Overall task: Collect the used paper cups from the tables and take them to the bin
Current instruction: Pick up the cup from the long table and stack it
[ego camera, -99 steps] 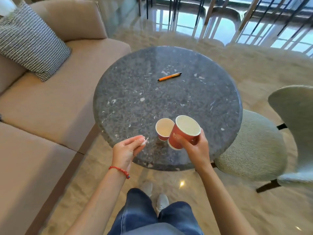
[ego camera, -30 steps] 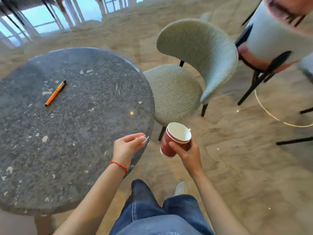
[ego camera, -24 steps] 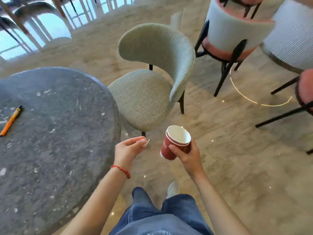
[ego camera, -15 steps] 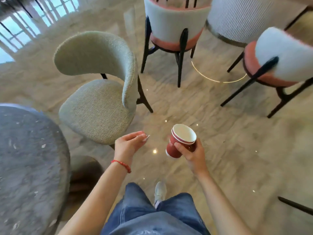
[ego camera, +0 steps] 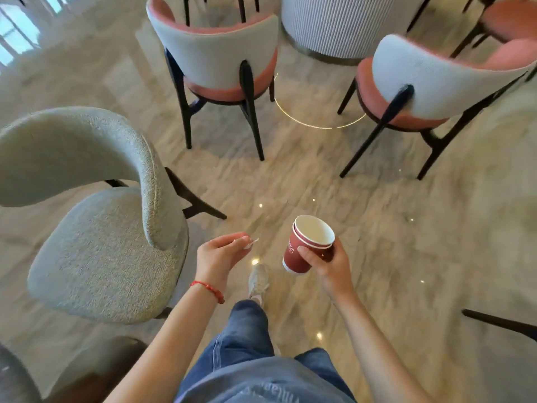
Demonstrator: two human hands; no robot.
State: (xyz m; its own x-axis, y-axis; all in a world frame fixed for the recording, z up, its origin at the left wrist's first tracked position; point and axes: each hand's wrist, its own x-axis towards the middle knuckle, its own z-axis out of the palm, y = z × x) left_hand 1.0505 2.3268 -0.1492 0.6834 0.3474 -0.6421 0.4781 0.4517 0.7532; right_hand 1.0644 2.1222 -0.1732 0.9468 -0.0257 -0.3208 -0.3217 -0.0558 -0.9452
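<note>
Right hand (ego camera: 327,264) grips two nested red paper cups (ego camera: 306,245), fingers and thumb curled round the wall, mouth tilted up-left, held above the marble floor (ego camera: 406,228). Left hand (ego camera: 218,255) pinches a small white scrap (ego camera: 252,243) between thumb and fingertips. Grey upholstered chair (ego camera: 101,228) stands to the left; two pink-seated chairs (ego camera: 220,56) ahead.

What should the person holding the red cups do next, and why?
Probably keep walking and look for the bin, since none is in view. The right hand already grips the stacked red cups, the left hand pinches a small white scrap, and open floor lies ahead between the chairs.
</note>
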